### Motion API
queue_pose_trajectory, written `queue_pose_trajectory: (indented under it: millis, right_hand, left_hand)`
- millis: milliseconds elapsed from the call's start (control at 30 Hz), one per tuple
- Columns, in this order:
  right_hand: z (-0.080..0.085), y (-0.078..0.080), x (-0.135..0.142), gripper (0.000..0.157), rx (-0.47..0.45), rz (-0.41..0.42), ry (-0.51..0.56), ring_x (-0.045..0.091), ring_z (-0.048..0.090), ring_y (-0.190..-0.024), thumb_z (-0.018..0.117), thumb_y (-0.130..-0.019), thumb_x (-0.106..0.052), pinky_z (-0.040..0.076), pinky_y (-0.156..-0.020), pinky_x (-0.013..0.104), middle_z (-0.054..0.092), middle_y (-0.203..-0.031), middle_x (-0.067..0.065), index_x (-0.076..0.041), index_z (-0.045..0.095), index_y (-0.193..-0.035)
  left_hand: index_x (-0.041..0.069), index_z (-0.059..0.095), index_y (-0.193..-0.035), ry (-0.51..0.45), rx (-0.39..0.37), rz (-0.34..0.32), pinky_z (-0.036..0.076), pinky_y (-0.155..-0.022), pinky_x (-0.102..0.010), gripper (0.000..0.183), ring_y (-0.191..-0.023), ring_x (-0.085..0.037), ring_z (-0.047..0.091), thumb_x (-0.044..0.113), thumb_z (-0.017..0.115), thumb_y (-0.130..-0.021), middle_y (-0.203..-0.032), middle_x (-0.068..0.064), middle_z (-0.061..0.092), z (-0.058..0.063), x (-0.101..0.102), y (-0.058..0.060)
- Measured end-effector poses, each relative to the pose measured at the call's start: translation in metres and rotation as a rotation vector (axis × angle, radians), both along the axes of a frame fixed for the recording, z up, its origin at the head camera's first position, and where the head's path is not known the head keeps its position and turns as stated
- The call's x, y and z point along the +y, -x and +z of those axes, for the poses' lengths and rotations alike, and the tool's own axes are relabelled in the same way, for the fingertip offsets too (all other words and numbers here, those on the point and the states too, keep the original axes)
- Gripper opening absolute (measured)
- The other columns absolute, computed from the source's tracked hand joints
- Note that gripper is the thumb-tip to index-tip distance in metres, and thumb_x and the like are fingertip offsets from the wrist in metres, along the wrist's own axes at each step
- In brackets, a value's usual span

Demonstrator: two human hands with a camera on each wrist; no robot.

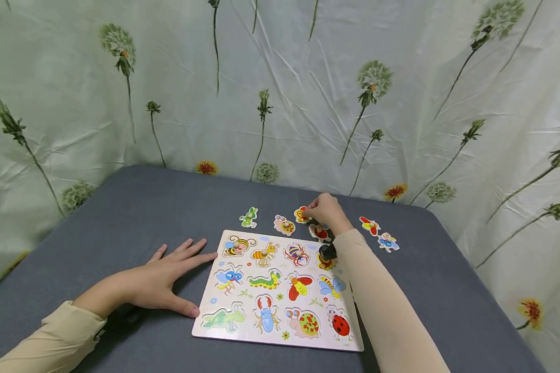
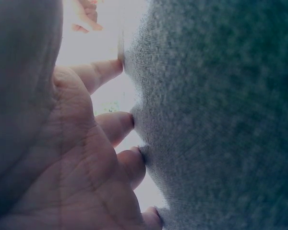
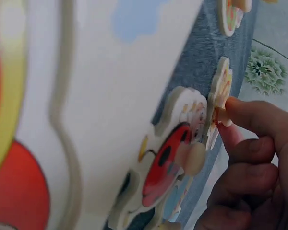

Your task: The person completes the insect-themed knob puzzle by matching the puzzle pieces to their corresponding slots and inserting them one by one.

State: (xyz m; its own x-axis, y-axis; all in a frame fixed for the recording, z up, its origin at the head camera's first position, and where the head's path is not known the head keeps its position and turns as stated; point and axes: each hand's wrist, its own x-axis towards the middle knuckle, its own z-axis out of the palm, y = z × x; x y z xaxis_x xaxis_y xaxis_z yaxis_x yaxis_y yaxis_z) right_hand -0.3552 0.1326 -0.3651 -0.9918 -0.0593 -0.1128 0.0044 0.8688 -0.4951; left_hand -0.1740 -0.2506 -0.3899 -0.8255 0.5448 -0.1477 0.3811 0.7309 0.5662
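A pale wooden peg puzzle board point(image 1: 242, 334) with insect pictures lies on the grey table. My left hand point(image 1: 161, 282) rests beside it with fingers spread, the thumb and index fingertips at the board's left edge. In the left wrist view, those fingertips press on the grey cloth. Beyond the board's far edge, my right hand point(image 1: 329, 211) pinches the small peg of a red-and-yellow puzzle piece point(image 1: 301, 214) between thumb and finger. The right wrist view shows this grip on the piece point(image 3: 221, 91), close behind a ladybug piece point(image 3: 165, 165). The right forearm covers part of the board's right side.
Near the board's far edge lie a green piece point(image 1: 249, 217) and a pink snail piece point(image 1: 284, 225). To the right of the right hand are a red-winged piece point(image 1: 369, 226) and a blue piece point(image 1: 388, 242). A flower-printed curtain point(image 1: 298, 103) hangs behind the table.
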Motion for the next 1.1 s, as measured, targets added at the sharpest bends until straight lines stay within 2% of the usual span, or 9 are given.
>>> queue_pose_trajectory:
  millis: [100,267,467,667,867,1100]
  right_hand:
    - [-0.003,-0.002,0.003,0.021,0.015,-0.049,0.010,0.018,0.062,-0.072,0.083,-0.096,-0.029,0.050,-0.066,0.031,0.079,-0.100,0.009,-0.009,0.081,-0.089]
    - [-0.006,-0.002,0.001,0.022,0.027,-0.056,0.006,0.018,0.061,-0.071,0.082,-0.097,-0.028,0.049,-0.065,0.031,0.079,-0.099,0.009,-0.008,0.081,-0.089]
    - [-0.007,-0.004,-0.002,0.024,0.050,-0.023,-0.025,0.018,0.056,-0.069,0.078,-0.100,-0.026,0.044,-0.064,0.031,0.074,-0.091,0.007,-0.006,0.078,-0.087]
    - [-0.006,0.000,0.000,0.026,0.034,0.034,-0.019,0.015,0.052,-0.063,0.073,-0.103,-0.025,0.043,-0.062,0.029,0.071,-0.086,0.005,-0.004,0.078,-0.088]
    - [-0.002,0.002,0.008,0.026,0.024,0.096,0.022,0.012,0.049,-0.057,0.066,-0.107,-0.026,0.043,-0.057,0.027,0.069,-0.082,0.003,-0.004,0.078,-0.099]
    - [-0.003,-0.004,0.011,0.029,0.030,0.170,0.076,0.013,0.050,-0.062,0.062,-0.110,-0.028,0.044,-0.062,0.028,0.068,-0.084,0.005,-0.003,0.074,-0.115]
  left_hand:
    - [0.034,0.033,-0.170,0.001,0.000,-0.005,-0.006,-0.116,-0.088,0.115,-0.166,-0.053,0.002,0.077,0.082,-0.076,-0.182,-0.017,0.011,-0.002,0.002,0.001]
    - [0.033,0.033,-0.170,0.012,-0.004,0.005,-0.006,-0.116,-0.088,0.115,-0.166,-0.052,0.002,0.076,0.083,-0.076,-0.182,-0.016,0.011,-0.002,0.002,0.001]
    - [0.032,0.032,-0.170,0.005,-0.001,-0.006,-0.006,-0.115,-0.089,0.115,-0.165,-0.055,0.003,0.073,0.085,-0.077,-0.182,-0.018,0.011,0.000,0.002,-0.001]
    - [0.032,0.033,-0.170,0.013,-0.001,-0.003,-0.006,-0.115,-0.089,0.113,-0.165,-0.054,0.002,0.070,0.086,-0.078,-0.182,-0.018,0.010,0.000,0.002,0.001]
    - [0.032,0.033,-0.170,0.011,0.000,-0.004,-0.006,-0.116,-0.088,0.113,-0.166,-0.054,0.002,0.071,0.086,-0.078,-0.182,-0.017,0.011,0.001,0.003,0.002]
    - [0.031,0.032,-0.171,0.019,-0.010,-0.004,-0.006,-0.115,-0.089,0.114,-0.165,-0.055,0.002,0.072,0.085,-0.078,-0.182,-0.018,0.011,0.001,0.002,0.001]
